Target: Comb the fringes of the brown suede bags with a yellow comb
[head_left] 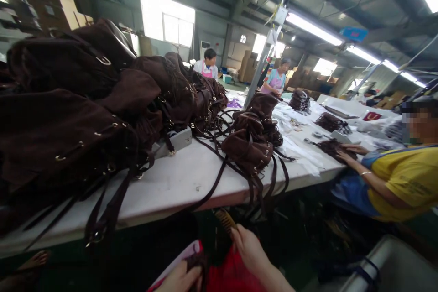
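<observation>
Low in the view, above my lap, my right hand (252, 252) is closed round one end of a yellowish-brown comb (225, 220), its teeth pointing away from me. To its left, my left hand (183, 278) grips a dark brown bunch (197, 262) that looks like fringe; part of it is hidden by the fingers and the frame's bottom edge. Red cloth (227, 273) lies beneath both hands. Ahead, on the white table (178, 178), brown drawstring bags (68, 132) are heaped at the left. A smaller pile of brown bags (248, 148) sits near the table's middle edge, straps hanging over.
At the right a co-worker in a yellow shirt (407, 182) handles a brown fringed piece (330, 148). Two more people (207, 66) work across the table. A metal post (258, 70) rises from the table. A grey bin (393, 264) stands at the lower right.
</observation>
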{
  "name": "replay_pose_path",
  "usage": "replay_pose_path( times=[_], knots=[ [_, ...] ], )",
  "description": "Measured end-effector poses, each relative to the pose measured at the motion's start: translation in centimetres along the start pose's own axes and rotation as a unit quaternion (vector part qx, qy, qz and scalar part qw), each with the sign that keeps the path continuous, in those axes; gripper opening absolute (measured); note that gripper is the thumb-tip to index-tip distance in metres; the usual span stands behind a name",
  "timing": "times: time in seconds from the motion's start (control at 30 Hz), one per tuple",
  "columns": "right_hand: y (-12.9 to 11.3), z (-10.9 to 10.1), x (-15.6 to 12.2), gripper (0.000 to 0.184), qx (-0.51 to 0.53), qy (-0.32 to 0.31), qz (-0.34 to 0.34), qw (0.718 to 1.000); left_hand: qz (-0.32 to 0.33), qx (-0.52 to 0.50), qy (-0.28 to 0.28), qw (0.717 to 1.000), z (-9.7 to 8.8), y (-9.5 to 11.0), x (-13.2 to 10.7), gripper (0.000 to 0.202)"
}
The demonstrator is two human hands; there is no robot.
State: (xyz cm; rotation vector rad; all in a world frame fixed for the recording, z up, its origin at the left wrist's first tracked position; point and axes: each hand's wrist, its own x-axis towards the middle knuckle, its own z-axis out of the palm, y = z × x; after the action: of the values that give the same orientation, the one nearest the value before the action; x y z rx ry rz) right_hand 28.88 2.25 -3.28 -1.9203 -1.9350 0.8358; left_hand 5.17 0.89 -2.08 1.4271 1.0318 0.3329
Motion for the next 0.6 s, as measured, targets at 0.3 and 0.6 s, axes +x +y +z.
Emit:
replay_pose_path(
  times=[0.3,0.6],
  knots=[
    [-5.1,2.5,-3.5,0.03,-0.174,-0.163,-0.091,0.967,-0.004,0.007,-0.007,1.0,0.2,1.3,-1.1,0.018],
    [1.5,2.1,-0.7,0.042,-0.158,-0.157,0.034,0.974,0.049,-0.043,0.037,0.997,-1.7,0.3,-2.2,0.039]
  ],
)
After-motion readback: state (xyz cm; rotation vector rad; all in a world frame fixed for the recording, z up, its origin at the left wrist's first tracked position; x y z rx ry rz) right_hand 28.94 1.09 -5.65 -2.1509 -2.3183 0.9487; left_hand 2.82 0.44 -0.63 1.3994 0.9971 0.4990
